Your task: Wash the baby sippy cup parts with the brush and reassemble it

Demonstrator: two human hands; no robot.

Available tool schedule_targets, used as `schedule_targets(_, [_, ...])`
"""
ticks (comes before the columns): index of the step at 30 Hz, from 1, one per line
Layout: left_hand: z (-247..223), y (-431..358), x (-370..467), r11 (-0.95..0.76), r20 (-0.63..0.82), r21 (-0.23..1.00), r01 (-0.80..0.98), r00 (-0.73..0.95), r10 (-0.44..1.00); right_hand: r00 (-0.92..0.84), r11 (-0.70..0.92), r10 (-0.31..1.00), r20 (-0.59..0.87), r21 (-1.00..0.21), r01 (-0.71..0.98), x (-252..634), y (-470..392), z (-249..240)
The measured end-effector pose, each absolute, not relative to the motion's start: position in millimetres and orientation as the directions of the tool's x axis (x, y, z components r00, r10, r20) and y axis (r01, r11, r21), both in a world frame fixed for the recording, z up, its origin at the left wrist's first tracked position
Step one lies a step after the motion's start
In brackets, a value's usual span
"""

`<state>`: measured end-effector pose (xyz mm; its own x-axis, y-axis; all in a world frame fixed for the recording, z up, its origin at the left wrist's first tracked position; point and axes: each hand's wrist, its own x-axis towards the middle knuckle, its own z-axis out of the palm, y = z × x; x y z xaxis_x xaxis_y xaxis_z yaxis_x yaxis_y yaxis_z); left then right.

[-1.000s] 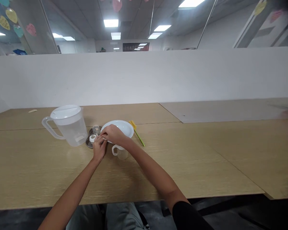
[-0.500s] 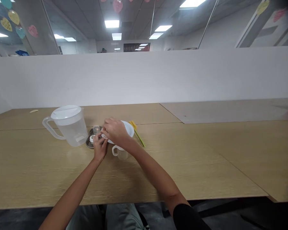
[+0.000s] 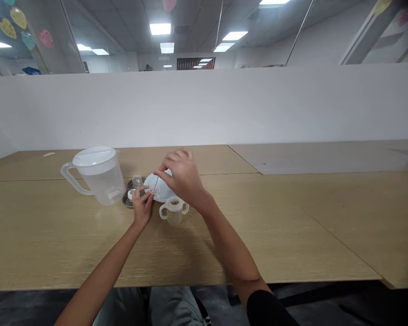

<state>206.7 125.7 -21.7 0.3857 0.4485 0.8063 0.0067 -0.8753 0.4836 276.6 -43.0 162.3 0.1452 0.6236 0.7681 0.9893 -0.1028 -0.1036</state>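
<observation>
My left hand (image 3: 142,204) grips a small clear container (image 3: 154,190) at its edge, over the left side of a white plate (image 3: 163,194). Pinched in my right hand (image 3: 182,174) is a thin stick (image 3: 156,182), whose lower end reaches down into the container. A clear two-handled cup (image 3: 174,211) stands upright just in front of the plate. Left of my left hand, a round metal tray (image 3: 126,202) holds a small clear jar (image 3: 137,182) and a small white-topped item (image 3: 130,194), partly hidden by my fingers.
A large clear pitcher (image 3: 106,181) with a white lid stands left of the metal tray, its handle pointing left. A small flat pale piece (image 3: 49,154) lies at the back left. A white partition (image 3: 204,108) rises behind the table.
My right hand has lifted up and to the right, uncovering the small container, the thin stick and the cup's top. The yellow flower with a green stem is now hidden behind my right hand and forearm.
</observation>
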Motion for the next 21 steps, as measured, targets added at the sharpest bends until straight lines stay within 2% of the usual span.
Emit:
schedule_targets(4, [-22, 125, 206, -0.867, 0.797, 0.497, 0.036, 0.378, 0.472, 0.183, -0.083, 0.551, 0.814, -0.165, 0.983, 272, -58, 171])
schedule_targets(8, [-22, 123, 205, -0.838, 0.771, 0.541, 0.067, 0.360, 0.526, 0.295, -0.123, 0.290, 0.910, -0.270, 0.955, 278, -83, 181])
schedule_targets(10, [-23, 122, 205, -0.835, 0.767, 0.547, 0.052, 0.368, 0.525, 0.377, -0.135, 0.179, 0.909, -0.357, 0.924, 293, -84, 179])
schedule_targets(12, [-23, 122, 205, -0.834, 0.766, 0.550, 0.043, 0.372, 0.524, 0.467, -0.134, 0.225, 0.855, -0.448, 0.884, 316, -71, 168])
schedule_targets(14, [-23, 121, 205, -0.831, 0.763, 0.554, 0.041, 0.373, 0.528, 0.569, -0.174, 0.357, 0.741, -0.545, 0.820, 341, -48, 149])
schedule_targets(16, [-23, 120, 205, -0.829, 0.760, 0.559, 0.038, 0.376, 0.530, 0.650, -0.292, 0.499, 0.573, -0.595, 0.749, 363, -22, 126])
schedule_targets(18, [-22, 120, 205, -0.825, 0.755, 0.563, 0.036, 0.384, 0.532, 0.669, -0.401, 0.560, 0.489, -0.546, 0.735, 379, -2, 104])
schedule_targets(21, [-21, 119, 204, -0.819, 0.745, 0.572, 0.033, 0.396, 0.536, 0.698, -0.552, 0.566, 0.439, -0.427, 0.716, 392, 9, 81])
